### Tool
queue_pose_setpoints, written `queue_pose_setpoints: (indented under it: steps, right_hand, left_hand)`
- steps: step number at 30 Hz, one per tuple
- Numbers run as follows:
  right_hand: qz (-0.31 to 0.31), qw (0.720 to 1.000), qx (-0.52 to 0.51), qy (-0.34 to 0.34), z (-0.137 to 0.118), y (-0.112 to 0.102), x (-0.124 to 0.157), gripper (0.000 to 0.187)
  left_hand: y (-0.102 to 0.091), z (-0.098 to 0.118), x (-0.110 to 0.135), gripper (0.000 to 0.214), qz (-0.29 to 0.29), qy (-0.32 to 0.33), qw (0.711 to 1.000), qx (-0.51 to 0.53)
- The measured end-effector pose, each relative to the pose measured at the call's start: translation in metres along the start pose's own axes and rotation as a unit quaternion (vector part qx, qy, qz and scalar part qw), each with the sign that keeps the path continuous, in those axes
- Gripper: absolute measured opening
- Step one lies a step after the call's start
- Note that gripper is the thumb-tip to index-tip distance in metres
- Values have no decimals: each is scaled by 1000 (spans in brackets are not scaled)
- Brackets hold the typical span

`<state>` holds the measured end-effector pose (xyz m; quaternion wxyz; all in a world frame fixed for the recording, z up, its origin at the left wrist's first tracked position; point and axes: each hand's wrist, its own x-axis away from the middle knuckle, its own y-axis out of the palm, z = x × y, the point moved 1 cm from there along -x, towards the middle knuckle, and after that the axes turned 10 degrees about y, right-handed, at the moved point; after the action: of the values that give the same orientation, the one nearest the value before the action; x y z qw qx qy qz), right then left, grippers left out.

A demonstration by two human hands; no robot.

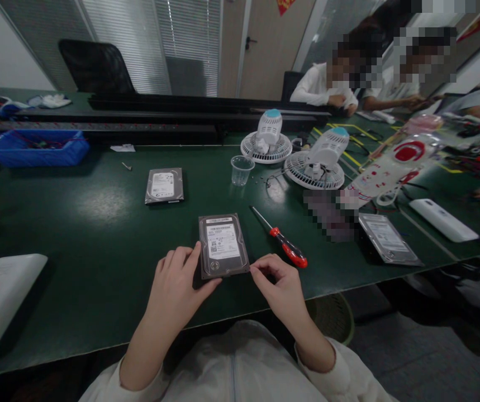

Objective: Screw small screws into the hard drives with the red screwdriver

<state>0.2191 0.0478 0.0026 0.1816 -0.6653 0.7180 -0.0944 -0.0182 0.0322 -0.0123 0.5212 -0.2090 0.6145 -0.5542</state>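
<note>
A hard drive with a white label lies flat on the green table in front of me. My left hand grips its left side and near-left corner, with the thumb along the near edge. At the near-right corner, my right hand has thumb and forefinger pinched together against the drive. To the right of the drive lies a screwdriver with a red and black handle, its shaft pointing away to the left. A second hard drive rests farther back on the left.
Two white fan units and a clear plastic cup stand beyond the screwdriver. At right are another hard drive, a white box-shaped device and a patterned bottle. A blue bin sits back left. Other people sit across.
</note>
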Motion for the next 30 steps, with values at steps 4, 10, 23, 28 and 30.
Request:
queue_pose_setpoints:
  steps: [4, 10, 23, 28, 30]
  right_hand:
    - [3, 1000, -5, -15, 1, 0, 1, 17]
    - [25, 995, 25, -94, -2, -14, 9, 11]
    - [-31, 939, 341, -32, 26, -84, -30, 32]
    - [-5, 954, 300, -14, 25, -74, -40, 23]
    - [2, 959, 284, -2, 25, -72, -44, 27]
  left_hand:
    - [-1, 0, 0, 64, -3, 1, 1000, -8]
    - [-1, 0, -1, 64, -9, 3, 1000, -22]
    - [6, -1, 1, 77, 25, 16, 998, 47]
    - [7, -3, 2, 72, 25, 43, 997, 65]
    - [6, -3, 1, 69, 25, 59, 996, 65]
